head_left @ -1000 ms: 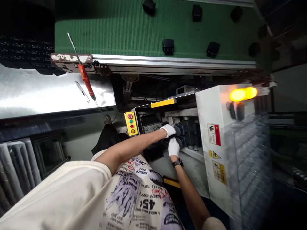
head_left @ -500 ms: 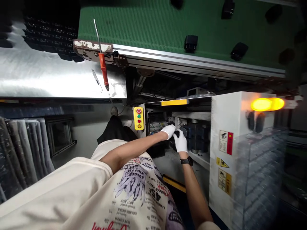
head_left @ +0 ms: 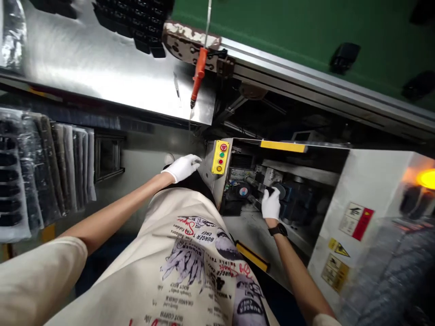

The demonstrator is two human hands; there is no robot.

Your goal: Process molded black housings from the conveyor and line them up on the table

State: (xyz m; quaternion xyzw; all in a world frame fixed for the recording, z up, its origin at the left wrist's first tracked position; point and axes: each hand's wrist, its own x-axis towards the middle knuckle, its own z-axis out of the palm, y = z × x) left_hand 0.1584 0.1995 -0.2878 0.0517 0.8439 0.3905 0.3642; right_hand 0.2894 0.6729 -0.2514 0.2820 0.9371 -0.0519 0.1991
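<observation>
My left hand (head_left: 183, 168), in a white glove, is in the air left of the yellow button box (head_left: 220, 157). Its fingers are stretched out and hold nothing. My right hand (head_left: 271, 205), also gloved in white and with a dark watch at the wrist, reaches into the opening of a white machine (head_left: 329, 226). Its fingers curl round a small black part (head_left: 268, 188), whose exact kind I cannot make out. Close by inside the machine are a metal rod, a dark round piece (head_left: 243, 191) and dark blue blocks (head_left: 299, 197).
An orange electric screwdriver (head_left: 199, 74) hangs over the metal table (head_left: 102, 68), where a cutter knife (head_left: 176, 85) lies. Several black parts (head_left: 136, 22) stand there in rows. A green conveyor (head_left: 272, 27) carries more. Wrapped bundles (head_left: 61, 158) hang at left; an amber lamp (head_left: 426, 178) glows right.
My left hand has left the black part and moved left, out of the machine. My right hand stays at the machine with the black part. The view has swung leftward.
</observation>
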